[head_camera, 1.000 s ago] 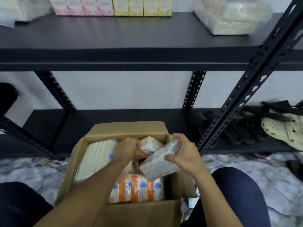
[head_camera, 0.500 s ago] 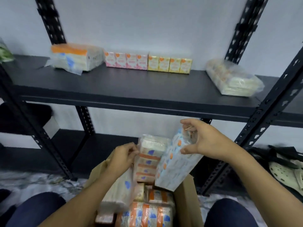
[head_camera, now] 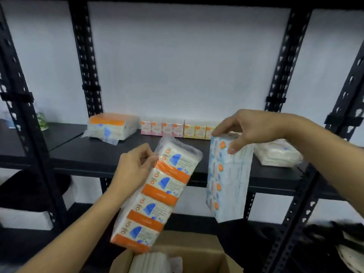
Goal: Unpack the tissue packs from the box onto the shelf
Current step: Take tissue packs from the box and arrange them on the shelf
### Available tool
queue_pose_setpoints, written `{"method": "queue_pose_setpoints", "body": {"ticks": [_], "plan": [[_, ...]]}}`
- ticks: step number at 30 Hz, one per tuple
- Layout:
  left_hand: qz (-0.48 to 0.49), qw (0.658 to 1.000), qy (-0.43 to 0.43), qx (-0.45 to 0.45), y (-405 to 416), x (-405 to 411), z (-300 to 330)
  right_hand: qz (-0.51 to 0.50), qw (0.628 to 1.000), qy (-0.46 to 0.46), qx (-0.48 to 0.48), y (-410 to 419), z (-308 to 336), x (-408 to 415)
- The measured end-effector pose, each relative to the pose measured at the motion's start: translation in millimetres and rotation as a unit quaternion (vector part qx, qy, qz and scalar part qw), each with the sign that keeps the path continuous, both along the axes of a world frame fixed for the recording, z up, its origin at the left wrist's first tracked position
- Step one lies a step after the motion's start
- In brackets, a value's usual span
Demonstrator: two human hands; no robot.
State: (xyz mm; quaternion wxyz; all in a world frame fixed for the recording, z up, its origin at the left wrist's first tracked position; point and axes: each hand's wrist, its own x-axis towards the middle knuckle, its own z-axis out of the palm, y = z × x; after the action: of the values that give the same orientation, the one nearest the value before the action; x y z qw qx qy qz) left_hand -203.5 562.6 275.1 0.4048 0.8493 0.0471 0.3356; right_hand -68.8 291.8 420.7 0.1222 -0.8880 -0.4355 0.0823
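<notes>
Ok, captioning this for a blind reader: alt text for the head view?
Each hand lifts a long tissue pack toward a black shelf: left hand an orange-banded pack, right hand a pale blue pack. An open cardboard box sits below.

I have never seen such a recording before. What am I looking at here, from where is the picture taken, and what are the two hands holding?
There is no machine here. A person wears a camera on the head, so you see their own two bare hands from above and behind. The left hand grips a long orange-and-white tissue pack by its upper end. The right hand holds a pale blue tissue pack by its top. Both packs hang in the air above the open cardboard box, in front of a black shelf. On that shelf lie an orange-topped pack, a row of small pink and yellow packs and a clear-wrapped white bundle.
</notes>
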Motion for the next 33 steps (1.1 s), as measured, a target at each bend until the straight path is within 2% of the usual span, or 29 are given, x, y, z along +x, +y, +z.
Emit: {"method": "queue_pose_setpoints", "body": {"ticks": [5, 9, 16, 23, 33], "plan": [[0.053, 0.997, -0.052, -0.027, 22.4, 14.6, 56.4, 0.005, 0.997, -0.041, -0.062, 38.1, 56.0, 20.7], [0.065, 0.996, -0.050, -0.041, 38.9, 41.0, 79.6, -0.004, 0.996, -0.029, -0.084, 70.7, 66.4, 47.4], [0.094, 0.995, 0.009, -0.041, 60.6, 93.0, 75.5, -0.017, 0.997, 0.041, -0.061, 115.6, 45.8, 101.9], [0.122, 0.990, 0.059, -0.048, 88.7, 137.4, 58.1, -0.002, 0.998, 0.041, -0.053, 146.9, 1.4, 158.0], [0.099, 0.984, 0.116, -0.091, 105.7, 163.6, 39.4, -0.012, 0.995, 0.100, 0.009, 171.7, -71.7, 208.0]]}}
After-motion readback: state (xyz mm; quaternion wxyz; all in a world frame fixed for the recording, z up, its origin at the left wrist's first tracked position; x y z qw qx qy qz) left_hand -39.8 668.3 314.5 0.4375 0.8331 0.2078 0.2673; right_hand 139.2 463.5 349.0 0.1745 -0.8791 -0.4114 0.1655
